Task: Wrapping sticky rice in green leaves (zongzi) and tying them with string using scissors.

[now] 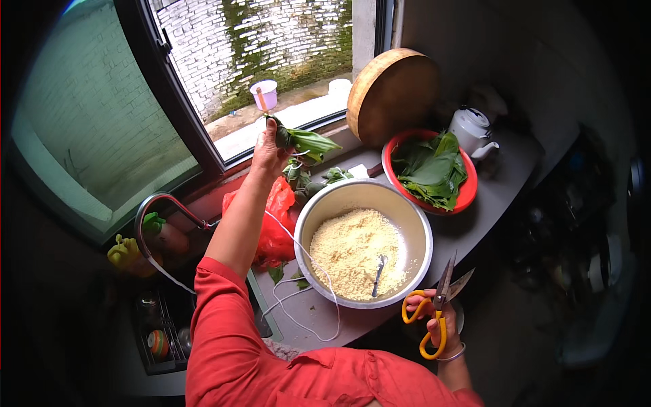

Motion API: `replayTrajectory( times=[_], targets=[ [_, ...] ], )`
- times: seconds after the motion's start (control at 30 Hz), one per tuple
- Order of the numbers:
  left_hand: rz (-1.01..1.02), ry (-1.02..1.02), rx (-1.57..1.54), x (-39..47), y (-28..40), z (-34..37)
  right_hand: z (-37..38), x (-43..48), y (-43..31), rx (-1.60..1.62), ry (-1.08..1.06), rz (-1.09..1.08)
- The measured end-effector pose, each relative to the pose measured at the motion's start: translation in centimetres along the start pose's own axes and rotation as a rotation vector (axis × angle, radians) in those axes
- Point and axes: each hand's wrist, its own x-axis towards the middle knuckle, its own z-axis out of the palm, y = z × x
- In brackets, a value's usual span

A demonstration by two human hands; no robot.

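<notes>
My left hand (pixel 271 148) is raised near the window, gripping a green leaf-wrapped bundle (pixel 311 143) tied with white string. In my right hand (pixel 441 318), at the counter's front edge, is a pair of scissors (pixel 442 300) with yellow handles and parted blades. Between the hands stands a large metal basin (pixel 417 244) of pale rice grains (pixel 356 244), with a metal spoon (pixel 379 277) stuck in them. White string (pixel 335 300) hangs over the basin's left rim and loops on the counter. Several tied leaf bundles (pixel 305 185) sit behind the basin.
A red bowl (pixel 470 188) holds broad green leaves (pixel 432 163). Beside it stand a white kettle (pixel 470 127) and a round wooden board (pixel 394 96) leaning up. A red plastic bag (pixel 277 229) lies left of the basin. A curved faucet (pixel 145 219) rises at the sink, below the sliding window (pixel 173 142).
</notes>
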Motion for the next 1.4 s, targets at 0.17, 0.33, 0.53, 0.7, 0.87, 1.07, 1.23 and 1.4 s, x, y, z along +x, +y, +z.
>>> replayTrajectory(
  times=[0.17,0.33,0.53,0.7,0.87,1.07,1.23,1.4],
  targets=[
    [-0.006,-0.037,-0.152,-6.8,7.5,2.0,4.1,0.6,-1.7,0.066,-0.179,-0.011],
    [0.042,0.018,-0.248,-16.2,12.2,4.4,8.5,1.5,-0.7,0.105,-0.373,0.007],
    [-0.107,-0.061,-0.329,-26.2,10.5,1.0,14.2,2.0,-0.7,-0.242,-0.368,0.002],
    [-0.281,0.053,-0.401,-31.2,6.0,-2.8,16.6,1.5,1.5,-0.505,-0.286,-0.096],
    [-0.373,0.202,-0.34,-34.1,2.5,-5.4,18.1,1.4,3.0,-0.67,-0.318,-0.088],
    [-0.436,0.258,-0.33,-36.3,0.7,-6.6,19.1,1.9,5.6,-0.568,-0.356,0.02],
    [-0.433,0.212,-0.238,-36.8,0.5,-7.4,19.3,2.6,6.1,-0.487,-0.442,0.213],
    [-0.518,0.206,-0.225,-36.8,-0.6,-8.8,19.4,2.8,7.2,-0.205,-0.484,0.405]
  ],
)
